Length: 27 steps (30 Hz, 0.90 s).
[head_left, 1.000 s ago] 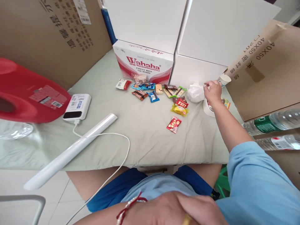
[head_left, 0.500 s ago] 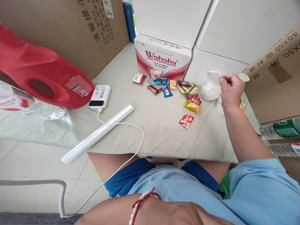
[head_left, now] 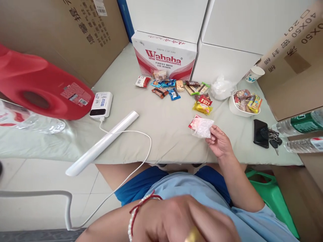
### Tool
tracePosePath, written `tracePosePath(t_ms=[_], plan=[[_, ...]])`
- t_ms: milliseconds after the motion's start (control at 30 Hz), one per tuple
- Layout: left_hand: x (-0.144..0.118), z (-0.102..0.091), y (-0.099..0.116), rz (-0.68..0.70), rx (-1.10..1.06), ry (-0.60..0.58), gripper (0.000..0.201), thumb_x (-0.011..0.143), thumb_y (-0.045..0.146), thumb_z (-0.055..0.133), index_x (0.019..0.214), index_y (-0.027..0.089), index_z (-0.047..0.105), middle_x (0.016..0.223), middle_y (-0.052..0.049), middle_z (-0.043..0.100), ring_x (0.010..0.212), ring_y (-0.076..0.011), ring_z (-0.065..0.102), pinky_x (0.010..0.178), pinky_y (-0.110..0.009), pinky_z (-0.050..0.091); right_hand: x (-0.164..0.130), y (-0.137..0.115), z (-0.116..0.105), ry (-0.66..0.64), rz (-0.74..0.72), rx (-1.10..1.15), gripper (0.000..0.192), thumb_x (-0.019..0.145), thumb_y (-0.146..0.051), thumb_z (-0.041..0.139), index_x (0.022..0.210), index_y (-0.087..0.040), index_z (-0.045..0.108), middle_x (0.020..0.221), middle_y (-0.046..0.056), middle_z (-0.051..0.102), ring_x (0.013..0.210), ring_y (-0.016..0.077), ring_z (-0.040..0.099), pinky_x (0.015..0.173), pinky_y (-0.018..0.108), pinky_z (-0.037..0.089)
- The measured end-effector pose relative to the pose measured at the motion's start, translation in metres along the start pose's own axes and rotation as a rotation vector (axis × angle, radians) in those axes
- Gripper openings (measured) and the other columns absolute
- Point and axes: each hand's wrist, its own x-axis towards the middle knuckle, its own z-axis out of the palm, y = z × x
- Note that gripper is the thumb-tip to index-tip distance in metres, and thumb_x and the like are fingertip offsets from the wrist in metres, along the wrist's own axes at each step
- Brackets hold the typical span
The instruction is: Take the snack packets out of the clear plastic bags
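My right hand (head_left: 219, 143) is over the near part of the table and pinches a small clear plastic bag (head_left: 203, 127) by its corner. The bag lies partly over a red snack packet (head_left: 192, 123). Behind it are a yellow packet (head_left: 202, 107) and a row of several wrapped snacks (head_left: 171, 89). A white bowl (head_left: 233, 109) holds more snacks at the right. My left hand (head_left: 181, 218) rests low in my lap, close to the camera, with a red and white bracelet on the wrist. Something yellow shows at its fingers; I cannot tell if it is held.
A Wahaha box (head_left: 164, 57) and white boxes stand at the back. A crumpled heap of plastic bags (head_left: 222, 88), a paper cup (head_left: 253, 74), a phone (head_left: 261, 132) with keys and water bottles (head_left: 300, 124) are at the right; a power bank (head_left: 101, 104), white tube (head_left: 103, 143) and red jug (head_left: 37, 84) at the left.
My right hand has come from the plastic bags near the bowl toward me, now holding one small bag over the red packet. The bowl, phone and keys are uncovered.
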Motion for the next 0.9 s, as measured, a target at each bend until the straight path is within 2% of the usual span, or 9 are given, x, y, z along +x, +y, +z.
tracePosePath(t_ms=[100,133,200,333,433,500,567,700,900], plan=[[0.013,-0.016,-0.025,-0.077,0.048,0.443,0.039,0.096,0.062,0.053,0.112,0.032,0.071,0.116,-0.011,0.069,0.115,-0.0292,0.065,0.095,-0.047,0.055,-0.007,0.004,-0.006,-0.033,0.079,0.033,0.037,0.062,-0.028,0.091,0.085,-0.023,0.063,0.060,-0.010,0.042,0.045,0.0042,0.024,0.038,0.018,0.023],[0.020,-0.021,-0.038,-0.120,0.081,0.716,0.037,0.096,0.058,0.057,0.115,0.029,0.069,0.118,-0.010,0.069,0.117,-0.0273,0.063,0.097,-0.045,0.054,-0.010,0.006,-0.006,-0.060,0.100,0.022,0.036,0.062,-0.029,0.091,0.085,-0.023,0.063,0.060,-0.010,0.042,0.045,0.0044,0.023,0.038,0.018,0.022],[0.032,-0.032,-0.064,-0.227,0.086,0.975,0.053,0.083,0.055,0.076,0.123,0.022,0.065,0.123,-0.012,0.067,0.120,-0.0275,0.060,0.096,-0.041,0.053,-0.016,0.013,-0.005,-0.132,0.137,-0.027,0.035,0.065,-0.033,0.091,0.085,-0.023,0.064,0.059,-0.010,0.041,0.046,0.0050,0.023,0.039,0.019,0.021],[0.042,-0.040,-0.096,-0.305,0.023,0.858,0.035,0.080,0.050,0.079,0.090,0.017,0.071,0.086,-0.006,0.071,0.084,-0.0185,0.064,0.082,-0.032,0.051,-0.028,0.030,0.003,-0.189,0.039,-0.209,0.035,0.073,-0.046,0.087,0.087,-0.023,0.065,0.067,-0.006,0.050,0.052,0.0076,0.037,0.047,0.021,0.035],[0.041,-0.038,-0.099,-0.307,0.096,0.905,0.031,0.081,0.047,0.078,0.080,0.017,0.070,0.074,-0.001,0.066,0.071,-0.0145,0.057,0.072,-0.028,0.046,-0.039,0.038,0.008,-0.221,-0.168,-0.311,0.039,0.080,-0.052,0.081,0.105,-0.027,0.068,0.098,0.002,0.065,0.083,0.0166,0.060,0.072,0.030,0.053],[0.041,-0.037,-0.098,-0.282,0.111,0.866,0.028,0.081,0.045,0.078,0.081,0.018,0.070,0.078,-0.001,0.066,0.074,-0.0146,0.057,0.073,-0.027,0.046,-0.044,0.040,0.010,-0.338,-0.177,-0.385,0.043,0.079,-0.051,0.083,0.112,-0.028,0.068,0.113,0.004,0.067,0.103,0.0217,0.062,0.085,0.034,0.054],[0.040,-0.037,-0.096,-0.241,0.074,0.828,0.026,0.081,0.043,0.078,0.081,0.018,0.070,0.082,-0.001,0.065,0.079,-0.0148,0.058,0.076,-0.027,0.046,-0.044,0.042,0.010,-0.398,-0.123,-0.438,0.037,0.078,-0.049,0.084,0.104,-0.025,0.071,0.105,0.003,0.068,0.097,0.0210,0.062,0.083,0.034,0.052],[0.033,-0.043,-0.093,-0.199,-0.202,0.934,0.024,0.078,0.039,0.080,0.083,0.019,0.067,0.080,0.000,0.062,0.076,-0.0131,0.056,0.075,-0.027,0.048,-0.035,0.042,0.000,-0.260,-0.101,-0.358,0.029,0.079,-0.049,0.083,0.081,-0.023,0.070,0.075,-0.001,0.060,0.072,0.0146,0.052,0.070,0.029,0.047],[0.016,-0.059,-0.099,-0.223,-0.322,1.070,0.037,0.073,0.041,0.086,0.080,0.020,0.056,0.082,0.002,0.061,0.074,-0.0111,0.058,0.072,-0.026,0.051,-0.028,0.034,-0.015,-0.178,0.059,-0.179,0.037,0.069,-0.050,0.090,0.077,-0.021,0.067,0.069,-0.003,0.055,0.061,0.0113,0.044,0.052,0.024,0.040]])
